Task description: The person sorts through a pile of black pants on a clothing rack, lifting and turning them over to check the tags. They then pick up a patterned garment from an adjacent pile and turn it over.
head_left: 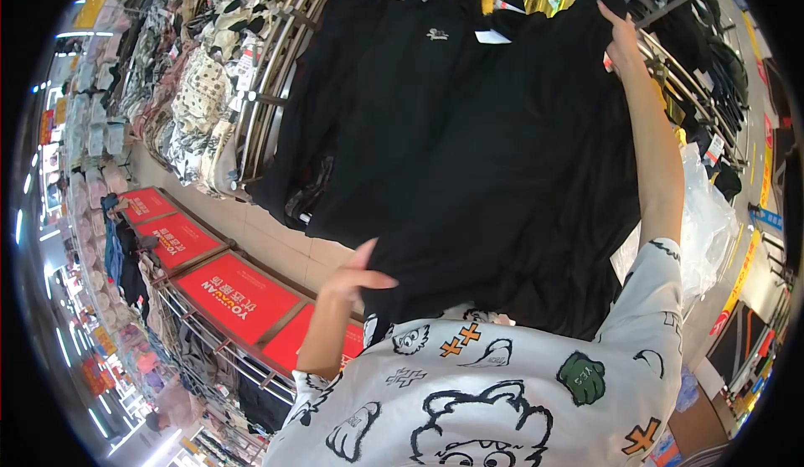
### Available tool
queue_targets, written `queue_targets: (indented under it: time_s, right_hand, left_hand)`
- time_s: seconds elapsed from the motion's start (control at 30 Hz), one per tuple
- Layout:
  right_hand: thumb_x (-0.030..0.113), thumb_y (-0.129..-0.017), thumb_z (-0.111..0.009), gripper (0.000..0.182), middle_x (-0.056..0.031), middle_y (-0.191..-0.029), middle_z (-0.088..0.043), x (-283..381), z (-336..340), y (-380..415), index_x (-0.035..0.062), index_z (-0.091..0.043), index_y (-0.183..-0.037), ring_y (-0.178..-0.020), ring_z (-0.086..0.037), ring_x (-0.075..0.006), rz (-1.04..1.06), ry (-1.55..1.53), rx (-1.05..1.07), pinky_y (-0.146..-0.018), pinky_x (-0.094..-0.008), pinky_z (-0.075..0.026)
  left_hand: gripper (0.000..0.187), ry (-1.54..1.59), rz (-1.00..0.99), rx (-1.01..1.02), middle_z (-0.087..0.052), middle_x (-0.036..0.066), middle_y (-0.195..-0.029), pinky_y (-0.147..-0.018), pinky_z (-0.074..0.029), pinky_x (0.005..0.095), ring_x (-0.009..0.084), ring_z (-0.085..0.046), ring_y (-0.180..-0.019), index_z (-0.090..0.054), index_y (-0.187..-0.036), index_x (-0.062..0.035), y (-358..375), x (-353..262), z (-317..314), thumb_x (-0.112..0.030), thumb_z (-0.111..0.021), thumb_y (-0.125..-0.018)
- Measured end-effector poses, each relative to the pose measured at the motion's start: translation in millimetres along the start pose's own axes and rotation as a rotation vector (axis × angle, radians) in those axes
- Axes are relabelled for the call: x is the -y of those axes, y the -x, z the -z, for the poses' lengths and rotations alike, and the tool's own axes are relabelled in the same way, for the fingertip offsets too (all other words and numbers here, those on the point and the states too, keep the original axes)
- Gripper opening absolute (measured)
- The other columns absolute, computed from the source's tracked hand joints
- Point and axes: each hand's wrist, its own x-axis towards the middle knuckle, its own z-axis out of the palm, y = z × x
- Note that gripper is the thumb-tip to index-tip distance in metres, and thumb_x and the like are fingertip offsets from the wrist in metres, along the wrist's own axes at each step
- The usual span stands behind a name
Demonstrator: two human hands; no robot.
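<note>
Black shirt (511, 174) hangs spread at frame ctr, off rack (687, 90). Right hand (621, 38) at 1 o'clock, gripping shirt's top edge nr hanger. Left hand (356, 278) at 7 o'clock, fingers closed on lower hem, thumb out. Shirt spans between both hands. Red signs (234, 295) at 8 o'clock, well apart.

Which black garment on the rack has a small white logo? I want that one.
The black top hanging left of the garment both hands hold; its chest logo is white, the held one looks plain.
</note>
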Motion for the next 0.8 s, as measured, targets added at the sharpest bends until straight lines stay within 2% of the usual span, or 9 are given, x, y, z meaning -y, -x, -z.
queue_targets:
  time_s: [0.03,0.1,0.2,0.23,0.37,0.43,0.6,0.73,0.8]
  right_hand:
    - [0.005,-0.088,-0.075,0.041,-0.0108,-0.121,-0.067,5,-10,1,0.0025,-0.059,-0.125,-0.113,-0.064,-0.0258,-0.014,-0.036,0.023,-0.098,-0.0408,-0.053]
    - [0.006,-0.089,-0.074,0.039,-0.0108,-0.122,-0.067,2,-31,-4,0.0031,-0.060,-0.125,-0.114,-0.064,-0.0266,-0.051,-0.094,0.035,-0.099,-0.0423,-0.053]
    - [0.007,-0.089,-0.073,0.039,-0.0112,-0.123,-0.066,-30,-65,-1,0.0045,-0.060,-0.126,-0.115,-0.063,-0.0278,-0.115,-0.096,0.000,-0.100,-0.0453,-0.052]
    - [0.006,-0.088,-0.074,0.041,-0.0113,-0.122,-0.066,-40,-90,12,0.0048,-0.059,-0.126,-0.114,-0.064,-0.0280,-0.125,-0.058,-0.113,-0.099,-0.0453,-0.052]
    - [0.007,-0.084,-0.078,0.058,-0.0139,-0.125,-0.064,-103,-139,7,0.0017,-0.050,-0.134,-0.115,-0.063,-0.0278,-0.144,0.183,-0.068,-0.097,-0.0430,-0.053]
    - [0.007,-0.083,-0.079,0.061,-0.0135,-0.123,-0.064,-114,-185,8,0.0023,-0.049,-0.137,-0.114,-0.063,-0.0268,-0.109,0.403,-0.099,-0.096,-0.0419,-0.053]
    - [0.006,-0.089,-0.073,0.051,-0.0109,-0.120,-0.066,-112,-286,-1,0.0038,-0.051,-0.135,-0.108,-0.066,-0.0221,-0.193,0.320,0.186,-0.095,-0.0381,-0.055]
    - [0.005,-0.088,-0.074,0.048,-0.0109,-0.119,-0.067,-142,-340,-44,0.0039,-0.054,-0.131,-0.105,-0.067,-0.0226,-0.224,0.160,0.279,-0.094,-0.0377,-0.055]
    - [0.008,-0.082,-0.080,0.060,-0.0150,-0.121,-0.066,-183,-358,-72,-0.0008,-0.051,-0.134,-0.107,-0.067,-0.0245,-0.181,0.243,0.128,-0.094,-0.0383,-0.055]
  left_hand:
    - [0.089,0.071,-0.094,0.045,-0.053,0.013,-0.144,-0.113,-0.037,0.0325,0.0228,-0.050,-0.133,-0.042,-0.147,0.0036,11,-4,29,0.013,-0.066,-0.062]
    - [0.094,-0.006,-0.148,-0.091,-0.053,0.013,-0.144,-0.113,-0.038,0.0336,0.0235,-0.051,-0.133,-0.041,-0.149,0.0033,26,-31,60,0.014,-0.063,-0.058]
    - [0.093,0.054,-0.105,-0.185,-0.056,0.014,-0.141,-0.109,-0.043,0.0329,0.0229,-0.053,-0.131,-0.036,-0.153,-0.0003,26,-52,103,0.013,-0.062,-0.065]
    - [0.092,0.053,-0.076,-0.217,-0.056,0.014,-0.141,-0.108,-0.044,0.0327,0.0227,-0.054,-0.130,-0.035,-0.153,-0.0010,24,-60,116,0.013,-0.062,-0.067]
    - [0.083,-0.287,-0.043,-0.241,-0.052,0.010,-0.143,-0.101,-0.047,0.0295,0.0169,-0.056,-0.121,-0.036,-0.154,-0.0080,-6,-78,168,0.009,-0.060,-0.076]
    - [0.083,-0.261,-0.025,-0.148,-0.046,0.009,-0.148,-0.100,-0.046,0.0281,0.0148,-0.054,-0.121,-0.035,-0.155,-0.0081,-4,-92,183,0.009,-0.059,-0.077]
    - [0.089,-0.186,-0.081,0.188,-0.042,0.009,-0.152,-0.113,-0.034,0.0304,0.0172,-0.041,-0.138,-0.029,-0.156,-0.0021,40,-144,216,0.008,-0.061,-0.073]
    - [0.091,-0.095,-0.134,0.082,-0.042,0.011,-0.151,-0.116,-0.029,0.0317,0.0201,-0.037,-0.141,-0.025,-0.157,-0.0026,57,-159,250,0.006,-0.063,-0.074]
    - [0.089,-0.041,-0.105,-0.108,-0.042,0.012,-0.150,-0.115,-0.030,0.0323,0.0205,-0.038,-0.140,-0.026,-0.156,-0.0044,41,-160,259,0.005,-0.064,-0.077]
